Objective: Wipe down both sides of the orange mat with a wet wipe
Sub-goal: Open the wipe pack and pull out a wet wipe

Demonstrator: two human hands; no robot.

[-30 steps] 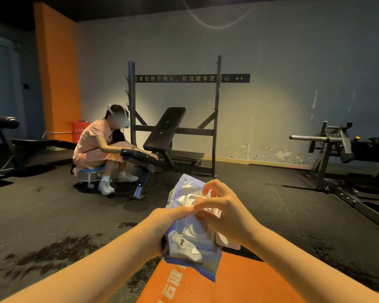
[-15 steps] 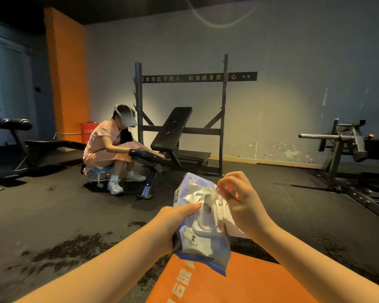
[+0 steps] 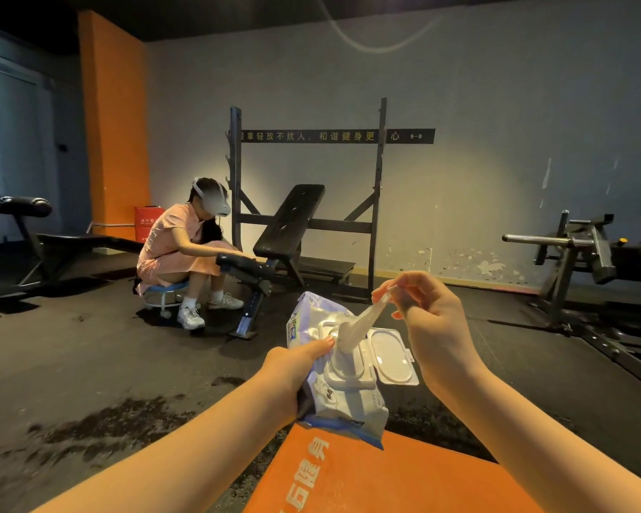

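The orange mat (image 3: pixel 393 479) with white lettering lies on the dark floor at the bottom of the view. Above it my left hand (image 3: pixel 293 375) grips a pale blue wet-wipe pack (image 3: pixel 334 398) from its left side, thumb on top. The pack's plastic lid (image 3: pixel 393 355) stands flipped open to the right. My right hand (image 3: pixel 428 320) pinches the tip of a white wet wipe (image 3: pixel 356 327), which stretches upward out of the pack's opening.
A person in a pink dress (image 3: pixel 180 249) sits on a low stool at a black weight bench and rack (image 3: pixel 297 231). Another bench (image 3: pixel 52 238) stands at the left, and a machine with a bar (image 3: pixel 585 253) at the right. Dark stains (image 3: pixel 100 427) mark the floor.
My right hand has risen from the pack's opening and drawn a wipe up out of it. The lid now lies fully open. The view has shifted slightly left.
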